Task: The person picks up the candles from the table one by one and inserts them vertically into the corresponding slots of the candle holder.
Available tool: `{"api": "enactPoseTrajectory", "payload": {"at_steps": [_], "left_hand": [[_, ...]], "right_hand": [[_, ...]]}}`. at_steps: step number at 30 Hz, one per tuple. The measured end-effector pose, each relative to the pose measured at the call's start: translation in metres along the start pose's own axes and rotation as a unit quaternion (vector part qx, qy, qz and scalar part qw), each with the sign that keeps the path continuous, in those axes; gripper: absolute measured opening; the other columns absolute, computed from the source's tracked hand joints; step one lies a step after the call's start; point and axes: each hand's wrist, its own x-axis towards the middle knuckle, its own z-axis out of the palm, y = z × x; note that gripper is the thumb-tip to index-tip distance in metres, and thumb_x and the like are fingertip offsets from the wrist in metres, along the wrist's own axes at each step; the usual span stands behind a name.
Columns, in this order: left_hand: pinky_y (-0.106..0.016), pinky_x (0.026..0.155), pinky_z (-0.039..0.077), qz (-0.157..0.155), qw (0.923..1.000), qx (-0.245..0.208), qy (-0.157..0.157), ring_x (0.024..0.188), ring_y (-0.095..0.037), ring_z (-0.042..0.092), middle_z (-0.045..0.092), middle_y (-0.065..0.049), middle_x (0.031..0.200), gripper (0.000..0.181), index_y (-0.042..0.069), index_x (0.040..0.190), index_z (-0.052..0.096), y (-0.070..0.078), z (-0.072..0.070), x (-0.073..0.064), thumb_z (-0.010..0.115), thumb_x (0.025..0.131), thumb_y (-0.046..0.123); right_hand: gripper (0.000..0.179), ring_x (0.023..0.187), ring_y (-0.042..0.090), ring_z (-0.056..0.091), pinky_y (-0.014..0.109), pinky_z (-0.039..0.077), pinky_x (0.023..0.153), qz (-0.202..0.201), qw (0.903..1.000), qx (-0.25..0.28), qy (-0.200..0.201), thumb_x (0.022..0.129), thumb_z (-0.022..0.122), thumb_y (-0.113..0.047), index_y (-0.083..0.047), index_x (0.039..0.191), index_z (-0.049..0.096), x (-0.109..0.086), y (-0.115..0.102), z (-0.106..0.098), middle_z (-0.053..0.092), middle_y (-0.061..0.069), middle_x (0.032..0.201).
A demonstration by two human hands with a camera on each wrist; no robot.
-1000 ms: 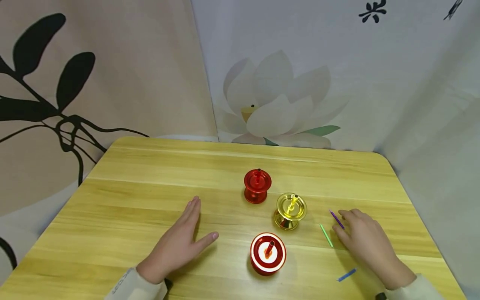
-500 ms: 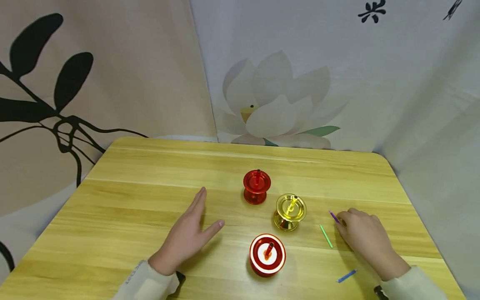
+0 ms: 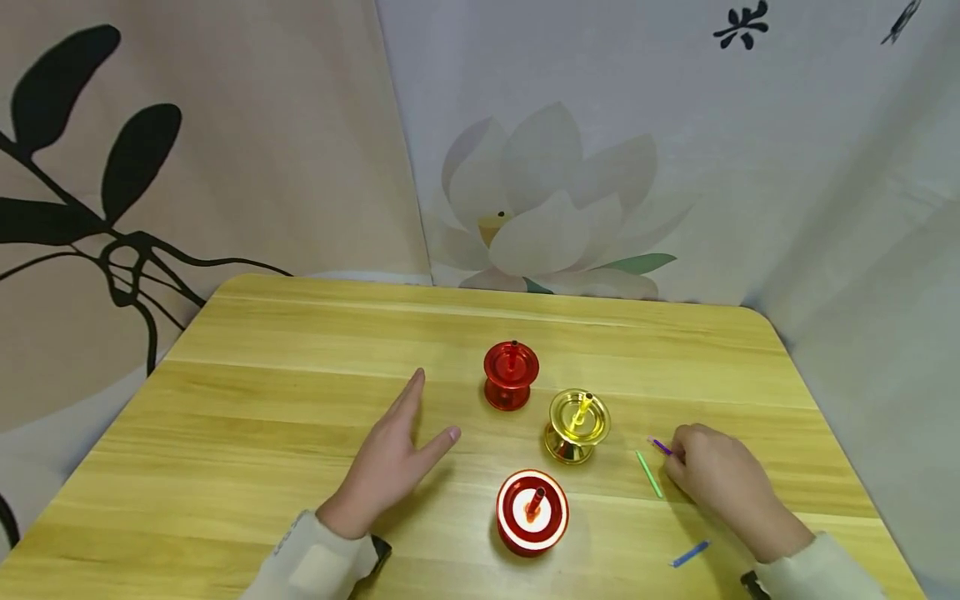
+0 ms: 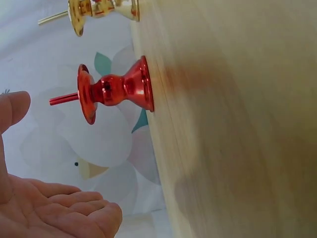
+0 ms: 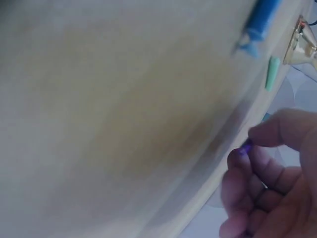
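My right hand (image 3: 723, 479) pinches a thin purple candle (image 3: 662, 447) between thumb and forefinger at the right of the table; its far end sticks out toward the left. Beside it lie a slim green candle (image 3: 649, 475) and, nearer the front, a blue candle (image 3: 690, 554). My left hand (image 3: 390, 471), fingers straight and thumb spread, holds nothing left of three upright candle holders. These are a shiny red candle holder (image 3: 507, 395) at the back, a gold candle holder (image 3: 567, 451) and another red candle holder (image 3: 525, 546) in front, with bright glare on its dish.
Everything lies on a pale wooden table (image 3: 300, 333) with rounded back corners. Behind it hangs a cloth backdrop (image 3: 315, 167) printed with dark leaves and a lotus. Each holder has a narrow post standing up from its dish.
My right hand has closed its fingertips on the purple candle, whose exposed end has swung toward the left. My left hand has moved right and slightly away, toward the holders.
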Motion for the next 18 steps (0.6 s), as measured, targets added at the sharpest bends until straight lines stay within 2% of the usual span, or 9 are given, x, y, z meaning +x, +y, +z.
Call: {"api": "enactPoseTrajectory", "payload": {"at_steps": [3,5,11,15,18], "left_hand": [[-0.052,0.118,0.024,-0.005,1.0000,-0.004,0.002,0.149,-0.035,0.023,0.017,-0.015,0.165,0.092,0.003,0.160,0.014,0.000,0.000,0.002,0.066,0.096,0.044],[-0.052,0.119,0.024,-0.006,1.0000,-0.005,0.002,0.149,-0.036,0.023,0.017,-0.017,0.165,0.092,0.002,0.160,0.014,0.000,0.001,0.004,0.067,0.096,0.042],[-0.051,0.119,0.022,-0.006,0.9999,-0.016,-0.004,0.149,-0.034,0.021,0.016,-0.014,0.165,0.093,0.005,0.161,0.013,0.002,0.005,0.009,0.067,0.096,0.043],[-0.051,0.119,0.023,-0.005,0.9998,-0.021,-0.006,0.150,-0.032,0.022,0.017,-0.013,0.166,0.093,0.005,0.161,0.013,0.004,0.008,0.015,0.068,0.096,0.042],[-0.051,0.119,0.025,-0.006,0.9997,-0.021,-0.006,0.149,-0.033,0.023,0.018,-0.014,0.165,0.092,0.004,0.161,0.014,0.004,0.010,0.020,0.069,0.095,0.040]], "right_hand": [[0.009,0.061,0.015,0.047,0.033,0.042,0.053,0.012,0.9994,0.034,-0.003,0.083,0.069,-0.008,-0.007,0.077,0.062,0.000,-0.001,-0.001,0.053,-0.001,0.069],[0.008,0.062,0.015,0.049,0.033,0.045,0.054,0.006,0.9990,0.044,0.008,0.084,0.069,-0.006,-0.005,0.079,0.063,0.000,-0.002,0.000,0.054,0.000,0.070],[0.010,0.070,0.022,0.066,0.040,0.058,0.060,-0.042,0.9947,0.039,0.085,0.083,0.075,0.002,0.005,0.092,0.072,0.000,-0.004,0.001,0.066,0.008,0.079],[0.009,0.068,0.020,0.066,0.035,0.058,0.057,-0.067,0.9890,0.049,0.123,0.080,0.079,0.003,0.001,0.089,0.075,-0.001,-0.005,0.001,0.066,0.006,0.079],[0.008,0.065,0.013,0.058,0.028,0.053,0.054,-0.068,0.9875,0.054,0.131,0.079,0.080,0.002,-0.003,0.085,0.076,-0.001,-0.006,-0.001,0.062,0.001,0.077]]}}
